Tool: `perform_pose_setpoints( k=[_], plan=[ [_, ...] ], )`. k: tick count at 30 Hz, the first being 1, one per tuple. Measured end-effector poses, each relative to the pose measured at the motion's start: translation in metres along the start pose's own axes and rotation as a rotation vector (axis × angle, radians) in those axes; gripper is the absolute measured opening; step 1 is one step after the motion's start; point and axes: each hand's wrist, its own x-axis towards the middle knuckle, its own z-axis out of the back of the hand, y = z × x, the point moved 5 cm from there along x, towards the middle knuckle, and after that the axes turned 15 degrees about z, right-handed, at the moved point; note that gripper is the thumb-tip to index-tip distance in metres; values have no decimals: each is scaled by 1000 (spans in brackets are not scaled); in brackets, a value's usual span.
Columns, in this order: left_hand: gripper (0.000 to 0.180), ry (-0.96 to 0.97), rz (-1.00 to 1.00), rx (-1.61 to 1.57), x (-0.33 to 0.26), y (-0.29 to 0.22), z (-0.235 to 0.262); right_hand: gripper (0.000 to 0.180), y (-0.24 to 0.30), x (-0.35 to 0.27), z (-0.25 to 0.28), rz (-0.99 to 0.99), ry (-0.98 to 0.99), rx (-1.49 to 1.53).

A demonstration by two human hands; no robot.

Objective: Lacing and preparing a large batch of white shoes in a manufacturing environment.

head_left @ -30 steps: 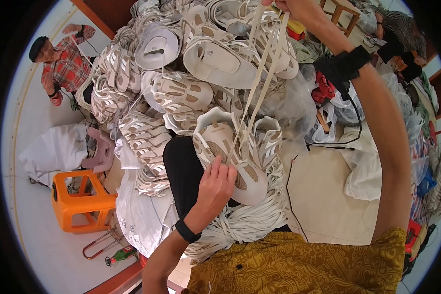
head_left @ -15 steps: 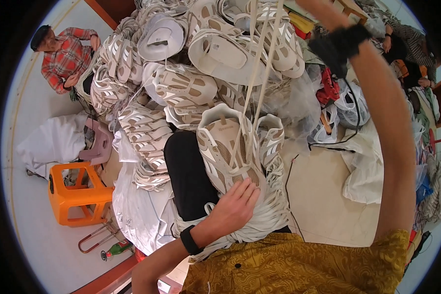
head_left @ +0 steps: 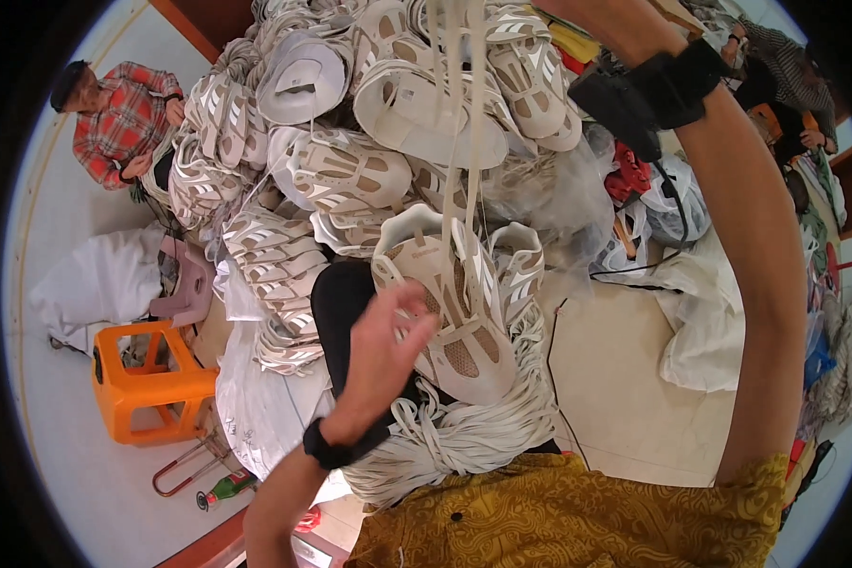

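Beige shoe (head_left: 454, 317) under left hand (head_left: 383, 346) — laces (head_left: 464, 142) upward.

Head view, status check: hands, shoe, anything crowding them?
Left hand on the cream shoe in the lap. Right hand out of frame above, laces running taut up to it. Lace bundle below, shoe pile crowding behind.

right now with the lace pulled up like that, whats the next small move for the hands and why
Probably thread the next eyelet. The left hand rests its fingers on the cream and beige mesh sneaker on the lap, and pale flat laces run taut from the shoe up towards the raised right arm, whose hand is out of frame. With the slack drawn up, the free end looks ready to feed back down.
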Motion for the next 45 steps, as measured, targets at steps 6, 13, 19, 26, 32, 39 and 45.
perform_pose_setpoints(
  k=[6,13,19,26,32,39,45],
  plan=[
    [24,302,-75,150,50,-59,-22,32,22,14,-20,96,-97,413],
    [33,313,174,-191,75,-18,-14,36,-51,-80,27,573,125,-1199],
    [37,280,291,-288,83,-6,-16,17,-53,-275,-87,205,415,-194],
    [38,257,327,-248,88,1,-16,9,-44,-287,-122,453,411,-419],
    [37,236,303,-207,91,3,-17,12,-52,-287,-133,608,604,-535],
    [35,186,294,-88,94,8,-23,14,-41,-264,-120,662,301,-725],
    [34,151,344,-293,93,11,-20,25,-58,-291,-118,493,21,-583]
  ],
)
